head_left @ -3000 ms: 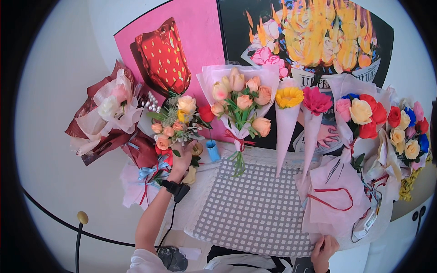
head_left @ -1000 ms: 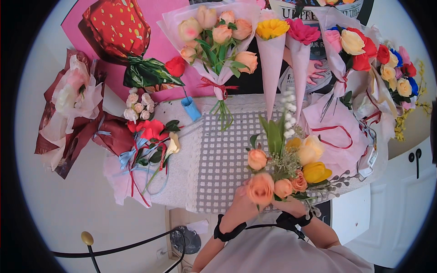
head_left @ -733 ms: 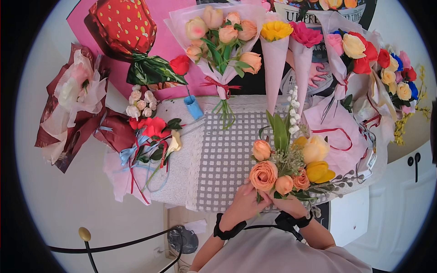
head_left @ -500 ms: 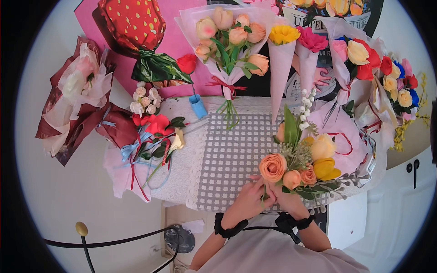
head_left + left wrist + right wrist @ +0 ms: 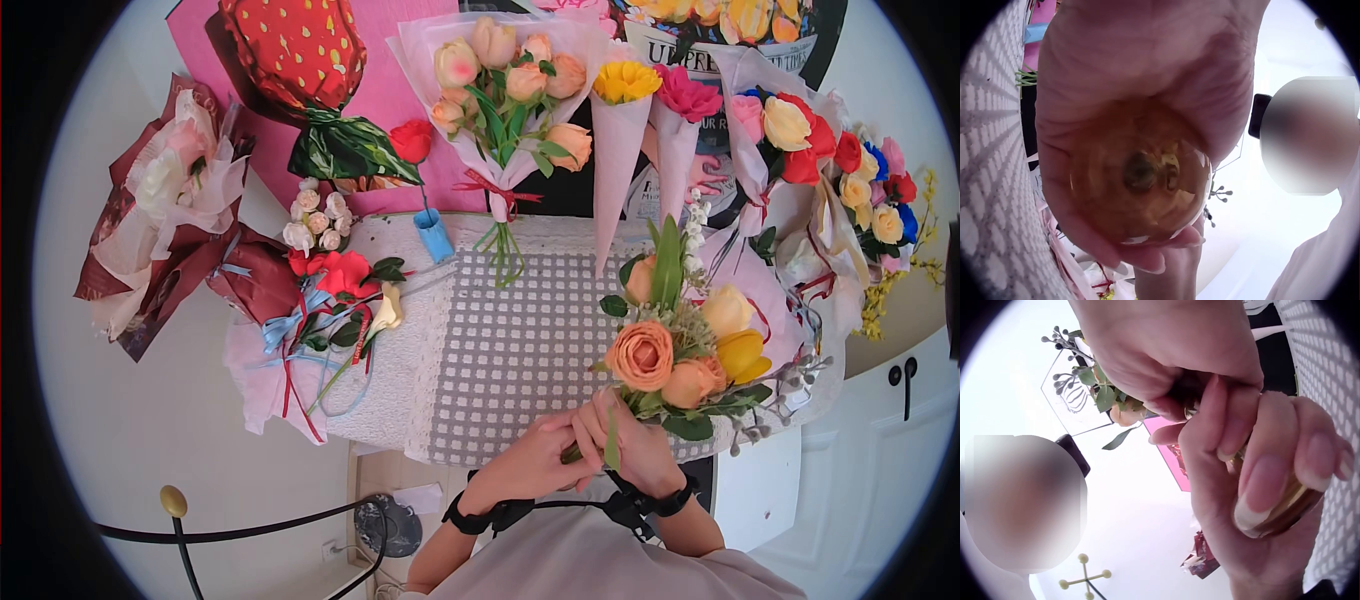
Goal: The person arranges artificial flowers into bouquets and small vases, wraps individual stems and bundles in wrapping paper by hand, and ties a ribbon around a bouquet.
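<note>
A mixed bunch of flowers (image 5: 640, 355) stands in an amber glass vase (image 5: 1141, 178) over the table's front edge, its orange roses, yellow tulip and green leaves leaning right in the head view. My left hand (image 5: 530, 462) cups the rounded glass from below, the palm against it and the fingers curled round its side. Just under the blooms, my right hand (image 5: 632, 445) grips the upper part, with its fingers curled in; in the right wrist view I cannot tell whether it holds neck or stems. The fingers of both hands overlap. Most of the vase is hidden in the head view.
A grey checked cloth (image 5: 530, 350) covers the table. Red and cream flowers with ribbons (image 5: 345, 290) lie left; a maroon-wrapped bouquet (image 5: 165, 220) stands behind. Several wrapped bouquets line the back, including a peach one (image 5: 510, 100). Pink paper (image 5: 745, 265) lies right.
From the back left, where my left hand gripped it, the flower vase has come to the front middle. My right hand has joined it. Lately the flowers have shifted slightly right.
</note>
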Available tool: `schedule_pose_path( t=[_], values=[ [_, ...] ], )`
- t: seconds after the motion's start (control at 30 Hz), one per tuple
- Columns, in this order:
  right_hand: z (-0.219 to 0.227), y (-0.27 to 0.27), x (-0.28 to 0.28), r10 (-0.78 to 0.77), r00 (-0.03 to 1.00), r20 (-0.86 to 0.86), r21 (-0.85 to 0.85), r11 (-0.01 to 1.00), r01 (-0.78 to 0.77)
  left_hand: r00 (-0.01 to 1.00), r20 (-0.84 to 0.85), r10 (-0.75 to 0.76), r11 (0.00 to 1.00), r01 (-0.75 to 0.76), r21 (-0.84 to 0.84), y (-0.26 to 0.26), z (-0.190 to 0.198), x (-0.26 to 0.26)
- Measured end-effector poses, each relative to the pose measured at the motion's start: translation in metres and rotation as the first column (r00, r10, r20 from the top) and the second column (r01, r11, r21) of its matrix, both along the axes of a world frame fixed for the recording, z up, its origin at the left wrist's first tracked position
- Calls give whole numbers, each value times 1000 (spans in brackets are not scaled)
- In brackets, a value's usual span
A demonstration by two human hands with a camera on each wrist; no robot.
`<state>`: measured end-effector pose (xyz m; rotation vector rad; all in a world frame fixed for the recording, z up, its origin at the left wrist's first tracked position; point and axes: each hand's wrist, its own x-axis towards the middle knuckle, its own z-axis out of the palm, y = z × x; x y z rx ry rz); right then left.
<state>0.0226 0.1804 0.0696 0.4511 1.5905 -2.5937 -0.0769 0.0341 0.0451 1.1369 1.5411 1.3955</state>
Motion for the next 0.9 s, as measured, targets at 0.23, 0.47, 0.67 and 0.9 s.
schedule_pose_path(
  t=[0.23,0.47,0.67,0.9],
  values=[
    [58,44,-1,-532,756,-381,-298,845,445,989,45,144,931,-120,-346,-45,-9,-16],
    [41,42,-12,-565,775,-284,-265,823,503,810,-163,563,802,-583,-129,-35,-17,-47],
    [4,52,6,-560,802,-209,-80,827,557,794,-90,601,799,-592,106,-37,-44,-61],
    [-22,58,27,-594,790,-150,61,792,607,762,-156,628,778,-607,165,-41,-43,-64]
  ],
)
